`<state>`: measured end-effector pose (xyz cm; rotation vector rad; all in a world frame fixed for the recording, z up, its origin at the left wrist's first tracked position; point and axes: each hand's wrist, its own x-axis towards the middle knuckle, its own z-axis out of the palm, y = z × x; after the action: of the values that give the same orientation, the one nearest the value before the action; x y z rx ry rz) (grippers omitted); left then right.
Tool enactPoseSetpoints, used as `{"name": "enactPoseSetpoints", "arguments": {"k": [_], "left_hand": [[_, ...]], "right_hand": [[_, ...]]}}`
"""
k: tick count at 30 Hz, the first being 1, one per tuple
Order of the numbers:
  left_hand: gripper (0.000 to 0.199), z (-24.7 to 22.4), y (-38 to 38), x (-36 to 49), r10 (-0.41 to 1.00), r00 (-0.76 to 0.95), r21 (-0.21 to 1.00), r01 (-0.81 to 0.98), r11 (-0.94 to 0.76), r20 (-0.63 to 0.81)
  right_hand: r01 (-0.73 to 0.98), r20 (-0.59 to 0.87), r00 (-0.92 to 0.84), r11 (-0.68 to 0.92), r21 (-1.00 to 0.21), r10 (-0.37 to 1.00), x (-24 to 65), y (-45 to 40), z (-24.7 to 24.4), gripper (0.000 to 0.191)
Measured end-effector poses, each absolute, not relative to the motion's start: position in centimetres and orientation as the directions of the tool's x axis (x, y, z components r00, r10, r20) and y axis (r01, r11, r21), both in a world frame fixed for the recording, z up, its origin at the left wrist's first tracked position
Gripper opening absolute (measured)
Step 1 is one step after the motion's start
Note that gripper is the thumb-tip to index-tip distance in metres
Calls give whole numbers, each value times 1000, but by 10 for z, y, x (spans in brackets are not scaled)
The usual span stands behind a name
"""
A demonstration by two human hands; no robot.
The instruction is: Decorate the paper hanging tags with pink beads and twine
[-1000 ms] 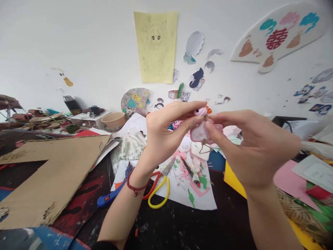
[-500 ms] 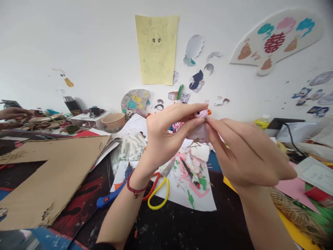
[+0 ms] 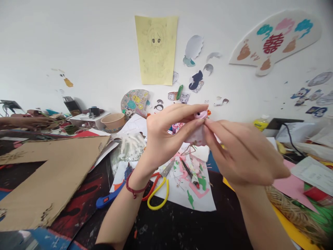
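Pink bell held up, beyond and to the right of the scissors. The left hand has its grip clamped on the bell between thumb and forefinger. The right hand brings its fingertips together at the bell's lower edge; what lies between them is hidden. A pale pink piece shows below the bell. Left of the scissors: a blue glue gun and, farther off, cut cardboard.
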<state>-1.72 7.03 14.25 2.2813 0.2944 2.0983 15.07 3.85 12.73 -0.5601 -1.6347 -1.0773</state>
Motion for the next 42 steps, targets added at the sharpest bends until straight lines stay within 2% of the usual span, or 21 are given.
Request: {"name": "enactPoseSetpoints", "arguments": {"k": [2, 5, 7, 10, 16, 18, 22, 25, 28, 32, 35, 39, 42], "left_hand": [[20, 143, 70, -18, 159, 76, 148, 132, -980, 984], [21, 143, 69, -19, 164, 94, 151, 130, -980, 982], [20, 143, 69, -19, 160, 100, 147, 126, -981, 982], [20, 144, 69, -19, 145, 111, 131, 125, -984, 983], [19, 145, 67, -17, 116, 118, 97, 157, -983, 986], [19, 144, 67, -16, 119, 110, 101, 154, -983, 987], [19, 143, 68, -16, 120, 93, 107, 136, -985, 988], [20, 143, 68, -16, 133, 100, 118, 137, -984, 986], [20, 143, 68, -16, 129, 99, 116, 129, -985, 987], [20, 143, 69, -17, 140, 103, 128, 110, -986, 985], [21, 143, 67, -17, 162, 97, 154, 89, -984, 982], [20, 143, 65, -17, 198, 102, 190, 85, -978, 975], [19, 143, 64, -17, 194, 122, 185, 80, -979, 973]], "right_hand": [[778, 983, -176, 603, 175, -59, 147, 38, 129, 35], [655, 987, 34, 743, -140, 156, 140, 37, 133, 26], [551, 962, 94, 791, -265, 257, 138, 36, 134, 20], [485, 946, 104, 815, -318, 307, 136, 36, 136, 17], [507, 942, 135, 795, -332, 308, 135, 33, 136, 18], [563, 960, 135, 778, -277, 244, 135, 33, 135, 19], [721, 998, 18, 691, -55, 60, 138, 33, 130, 26], [763, 999, -42, 644, 50, -28, 142, 34, 127, 34], [794, 977, -163, 568, 214, -139, 147, 37, 125, 40], [808, 921, -350, 444, 388, -169, 155, 37, 127, 37], [767, 866, -465, 406, 497, -183, 162, 37, 128, 39], [744, 835, -507, 380, 549, -215, 167, 39, 127, 40], [772, 864, -472, 393, 500, -174, 169, 40, 125, 36]]}}
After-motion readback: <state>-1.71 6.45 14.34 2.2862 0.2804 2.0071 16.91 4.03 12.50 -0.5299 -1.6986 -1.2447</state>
